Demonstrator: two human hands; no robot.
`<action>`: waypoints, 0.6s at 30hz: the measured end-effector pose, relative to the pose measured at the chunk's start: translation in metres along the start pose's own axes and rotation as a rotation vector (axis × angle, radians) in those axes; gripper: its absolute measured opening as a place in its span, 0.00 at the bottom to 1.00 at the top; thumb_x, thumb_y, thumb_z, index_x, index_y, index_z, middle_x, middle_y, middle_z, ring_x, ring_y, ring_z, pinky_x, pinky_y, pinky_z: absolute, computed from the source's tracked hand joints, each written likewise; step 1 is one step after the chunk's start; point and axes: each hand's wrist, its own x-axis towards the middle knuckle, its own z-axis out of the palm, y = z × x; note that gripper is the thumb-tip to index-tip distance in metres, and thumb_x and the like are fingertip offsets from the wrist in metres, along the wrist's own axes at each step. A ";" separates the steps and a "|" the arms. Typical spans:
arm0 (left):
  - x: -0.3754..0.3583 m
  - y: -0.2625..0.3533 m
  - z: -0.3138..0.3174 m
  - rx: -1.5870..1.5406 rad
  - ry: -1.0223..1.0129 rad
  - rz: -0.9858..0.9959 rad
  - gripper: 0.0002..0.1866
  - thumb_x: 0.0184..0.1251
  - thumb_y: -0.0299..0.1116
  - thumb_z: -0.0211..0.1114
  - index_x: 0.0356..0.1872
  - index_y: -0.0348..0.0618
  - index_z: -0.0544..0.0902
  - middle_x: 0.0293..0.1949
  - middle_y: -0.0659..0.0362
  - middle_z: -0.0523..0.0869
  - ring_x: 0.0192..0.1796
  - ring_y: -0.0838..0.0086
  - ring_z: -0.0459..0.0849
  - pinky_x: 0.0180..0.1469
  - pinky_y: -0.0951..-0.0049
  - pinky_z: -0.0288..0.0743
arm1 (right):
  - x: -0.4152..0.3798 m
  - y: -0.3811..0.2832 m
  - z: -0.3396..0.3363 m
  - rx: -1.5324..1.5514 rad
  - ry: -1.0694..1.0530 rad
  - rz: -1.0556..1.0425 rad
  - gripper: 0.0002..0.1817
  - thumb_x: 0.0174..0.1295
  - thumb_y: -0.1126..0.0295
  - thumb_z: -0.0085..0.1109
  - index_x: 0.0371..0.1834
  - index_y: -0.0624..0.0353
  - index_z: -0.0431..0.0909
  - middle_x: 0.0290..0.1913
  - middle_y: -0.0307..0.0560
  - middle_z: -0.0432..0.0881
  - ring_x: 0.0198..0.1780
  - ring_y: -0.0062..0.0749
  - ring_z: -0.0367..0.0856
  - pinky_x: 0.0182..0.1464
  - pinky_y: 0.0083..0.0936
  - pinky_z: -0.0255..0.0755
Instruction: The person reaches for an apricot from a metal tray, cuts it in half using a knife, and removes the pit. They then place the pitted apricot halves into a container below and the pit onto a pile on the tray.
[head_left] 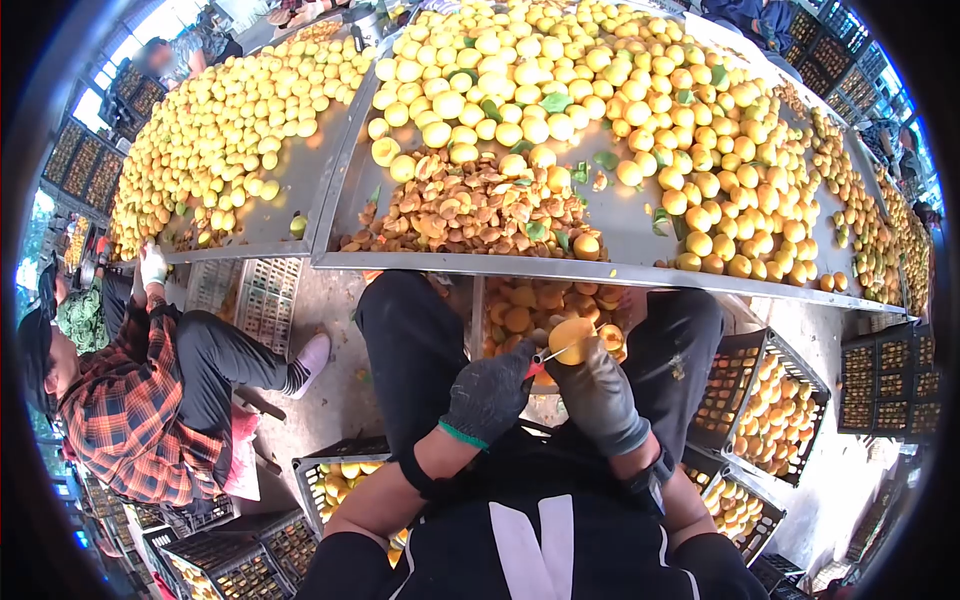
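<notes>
In the head view, a smooth, round yellow-orange fruit [571, 340] sits clamped in the grey-gloved right hand [606, 402]'s grip, above a heap of orange fruit [515, 318] between the knees. The dark-gloved, green-cuffed left hand [488, 393]'s grip wraps a red-handled thin metal tool [535, 368], mostly hidden by fingers; the fruit's underside is covered.

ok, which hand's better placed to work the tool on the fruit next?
Left, probably: the left hand grips the red-handled tool, its thin metal end at the yellow fruit. The right hand is occupied holding that fruit.
</notes>
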 end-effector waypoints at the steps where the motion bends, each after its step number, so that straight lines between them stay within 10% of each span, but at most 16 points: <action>1: 0.001 0.000 -0.002 0.000 0.012 0.004 0.18 0.58 0.33 0.64 0.50 0.41 0.78 0.30 0.47 0.83 0.33 0.52 0.84 0.33 0.55 0.76 | 0.001 0.002 0.001 -0.048 0.033 -0.002 0.27 0.71 0.65 0.53 0.69 0.64 0.60 0.56 0.44 0.75 0.57 0.28 0.74 0.63 0.23 0.65; 18: 0.002 0.004 0.001 -0.031 0.090 0.014 0.27 0.58 0.35 0.65 0.61 0.47 0.73 0.29 0.47 0.83 0.29 0.52 0.84 0.30 0.56 0.77 | -0.002 -0.021 0.005 0.018 0.016 0.110 0.25 0.73 0.58 0.49 0.65 0.66 0.66 0.54 0.44 0.78 0.56 0.24 0.76 0.61 0.21 0.67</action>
